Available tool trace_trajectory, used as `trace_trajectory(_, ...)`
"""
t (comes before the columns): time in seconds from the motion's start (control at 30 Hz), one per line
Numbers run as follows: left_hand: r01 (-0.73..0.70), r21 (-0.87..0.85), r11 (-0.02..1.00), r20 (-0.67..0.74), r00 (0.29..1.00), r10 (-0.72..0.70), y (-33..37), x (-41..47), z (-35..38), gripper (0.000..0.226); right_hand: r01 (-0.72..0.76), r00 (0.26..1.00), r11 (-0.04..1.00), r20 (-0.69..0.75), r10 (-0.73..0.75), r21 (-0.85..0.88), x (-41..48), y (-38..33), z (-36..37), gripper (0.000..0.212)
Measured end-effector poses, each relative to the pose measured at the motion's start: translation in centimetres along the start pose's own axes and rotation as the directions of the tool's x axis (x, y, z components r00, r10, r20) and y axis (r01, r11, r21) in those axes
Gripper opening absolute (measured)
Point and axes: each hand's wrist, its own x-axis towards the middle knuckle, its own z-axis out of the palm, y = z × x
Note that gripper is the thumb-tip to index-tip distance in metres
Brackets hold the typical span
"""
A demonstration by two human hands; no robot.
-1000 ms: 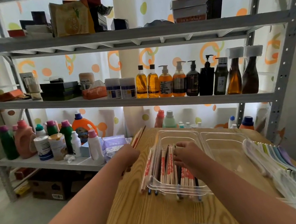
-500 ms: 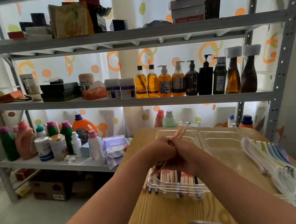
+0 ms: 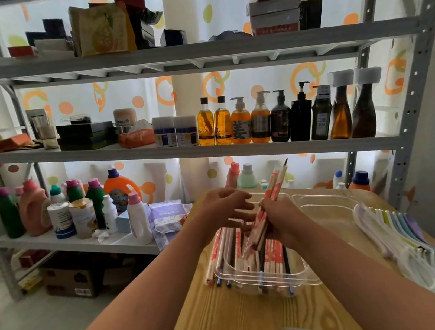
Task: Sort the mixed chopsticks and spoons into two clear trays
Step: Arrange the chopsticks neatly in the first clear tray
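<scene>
A bundle of chopsticks (image 3: 268,213) is gripped by the right hand (image 3: 282,218) above the left tray (image 3: 269,285); the left hand (image 3: 226,210) is held open beside it.

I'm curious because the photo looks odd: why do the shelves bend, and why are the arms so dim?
Head view: the wide-angle lens bows the shelf uprights; light through the patterned curtain backlights the scene, leaving the left hand and right hand dim; the chopsticks in the right hand look slightly blurred; the spoons at the right edge smear.
</scene>
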Motion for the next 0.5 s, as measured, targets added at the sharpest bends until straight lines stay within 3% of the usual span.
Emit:
trace_trajectory(0.1, -0.028, -0.033, 0.999, -0.163, 0.986, 0.023, -1.2, 0.2, -1.0, 0.015, 0.008, 1.000, 0.999, -0.027, -0.009, -0.038, 0.3, -0.1, 0.1, 0.030)
trace_trajectory(0.33, 0.095, 0.041, 0.995, -0.416, 0.907, -0.070, -4.9, 0.7, -3.6, 0.015, -0.048, 0.999, 0.988, -0.006, 0.048, -0.147, 1.3, 1.2, 0.2, 0.028)
trace_trajectory(0.5, 0.242, 0.295, 0.924, -0.407, 0.907, -0.108, -7.1, 0.6, -4.6, 0.009, -0.020, 1.000, 0.937, 0.001, 0.022, -0.348, 1.2, 2.0, 0.1, 0.017)
